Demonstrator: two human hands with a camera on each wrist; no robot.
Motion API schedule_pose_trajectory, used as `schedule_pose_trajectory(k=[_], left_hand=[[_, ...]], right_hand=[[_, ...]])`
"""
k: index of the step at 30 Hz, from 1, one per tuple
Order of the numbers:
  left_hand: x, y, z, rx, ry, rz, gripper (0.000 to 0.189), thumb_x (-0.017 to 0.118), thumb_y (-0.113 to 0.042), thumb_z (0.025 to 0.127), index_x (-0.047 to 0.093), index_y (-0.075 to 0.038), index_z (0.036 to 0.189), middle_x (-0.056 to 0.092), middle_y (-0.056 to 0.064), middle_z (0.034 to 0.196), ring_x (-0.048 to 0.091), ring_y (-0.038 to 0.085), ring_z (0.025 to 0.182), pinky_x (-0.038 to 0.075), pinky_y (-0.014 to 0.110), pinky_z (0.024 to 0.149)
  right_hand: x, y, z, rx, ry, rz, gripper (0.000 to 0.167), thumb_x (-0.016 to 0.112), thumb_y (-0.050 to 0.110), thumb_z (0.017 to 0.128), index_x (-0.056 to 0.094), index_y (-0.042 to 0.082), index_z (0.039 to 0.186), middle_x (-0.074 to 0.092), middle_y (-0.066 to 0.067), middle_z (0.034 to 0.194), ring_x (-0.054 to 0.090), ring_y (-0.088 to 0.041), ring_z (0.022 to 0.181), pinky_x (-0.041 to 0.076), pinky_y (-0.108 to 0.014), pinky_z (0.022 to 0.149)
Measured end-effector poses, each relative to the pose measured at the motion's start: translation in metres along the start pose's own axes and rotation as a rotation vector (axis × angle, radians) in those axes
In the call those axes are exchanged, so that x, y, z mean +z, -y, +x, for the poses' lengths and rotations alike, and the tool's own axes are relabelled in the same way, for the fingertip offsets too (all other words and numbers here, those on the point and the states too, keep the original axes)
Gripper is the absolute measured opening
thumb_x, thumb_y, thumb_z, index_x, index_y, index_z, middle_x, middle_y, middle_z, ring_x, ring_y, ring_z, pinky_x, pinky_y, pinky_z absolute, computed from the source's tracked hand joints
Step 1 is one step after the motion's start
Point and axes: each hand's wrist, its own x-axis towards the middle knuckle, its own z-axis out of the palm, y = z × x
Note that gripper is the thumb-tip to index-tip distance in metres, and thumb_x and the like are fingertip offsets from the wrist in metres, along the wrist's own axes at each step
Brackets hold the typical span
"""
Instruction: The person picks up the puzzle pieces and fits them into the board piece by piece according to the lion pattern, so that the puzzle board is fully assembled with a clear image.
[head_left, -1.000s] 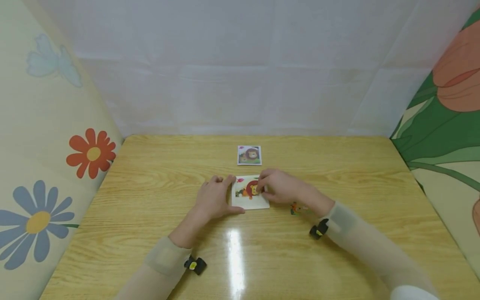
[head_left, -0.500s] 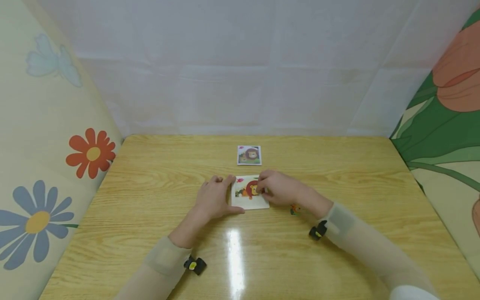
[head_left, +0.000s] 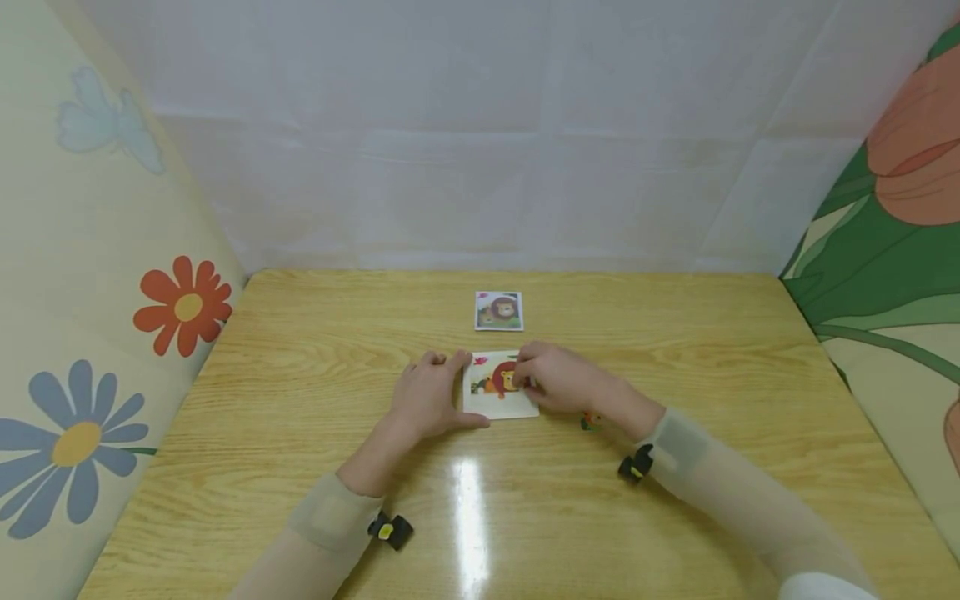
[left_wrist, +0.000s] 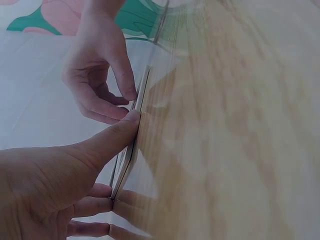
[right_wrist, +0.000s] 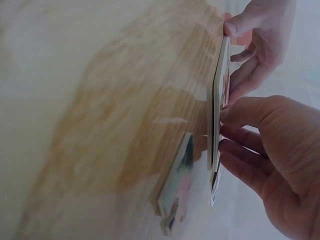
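A white puzzle board (head_left: 491, 408) lies on the table, its upper half filled with part of a lion picture. My left hand (head_left: 427, 396) holds its left side, thumb along the near edge and fingers at the far left corner. My right hand (head_left: 558, 377) has thumb and fingertips bunched on a puzzle piece at the board's right side, by the lion's face; the fingers mostly hide that piece. In the right wrist view these fingertips meet the top face of the board (right_wrist: 217, 100). Under the right wrist lies a loose puzzle piece (right_wrist: 176, 180), partly covered in the head view.
Behind the board lies a square card (head_left: 498, 311) with the whole lion picture. The wooden table (head_left: 300, 333) ends at a white cloth backdrop (head_left: 480, 167). Flower-printed panels (head_left: 75, 317) stand at both sides.
The right hand has shifted very slightly at the board's right side, and its wrist now covers more of the loose piece. The left hand and the board have stayed put.
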Motion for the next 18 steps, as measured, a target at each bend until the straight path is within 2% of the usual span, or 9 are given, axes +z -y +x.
schedule_pose_trajectory(k=[9, 14, 18], left_hand=[[-0.001, -0.001, 0.0, -0.003, 0.006, 0.0, 0.105, 0.092, -0.068, 0.067, 0.056, -0.014, 0.15, 0.073, 0.021, 0.127, 0.062, 0.039, 0.125, 0.053, 0.058, 0.103], [-0.001, -0.001, 0.0, 0.0, 0.006, -0.004, 0.105, 0.092, -0.068, 0.067, 0.057, -0.013, 0.149, 0.074, 0.02, 0.126, 0.062, 0.038, 0.124, 0.054, 0.057, 0.102], [-0.001, -0.001, 0.0, -0.005, 0.008, -0.004, 0.105, 0.093, -0.068, 0.067, 0.057, -0.013, 0.149, 0.074, 0.02, 0.125, 0.062, 0.038, 0.124, 0.054, 0.056, 0.101]], right_hand=[[0.0, -0.001, 0.0, 0.013, 0.011, 0.011, 0.016, 0.075, 0.004, 0.092, 0.081, 0.008, 0.106, 0.073, -0.006, 0.105, 0.068, -0.016, 0.095, 0.061, -0.026, 0.087], [-0.004, -0.004, -0.004, 0.034, 0.028, 0.05, 0.019, 0.071, 0.005, 0.094, 0.08, 0.009, 0.11, 0.073, -0.006, 0.11, 0.069, -0.018, 0.1, 0.061, -0.031, 0.094], [-0.014, -0.009, -0.011, 0.053, 0.003, 0.053, 0.023, 0.067, 0.004, 0.094, 0.08, 0.009, 0.112, 0.074, -0.006, 0.112, 0.071, -0.02, 0.103, 0.061, -0.036, 0.097]])
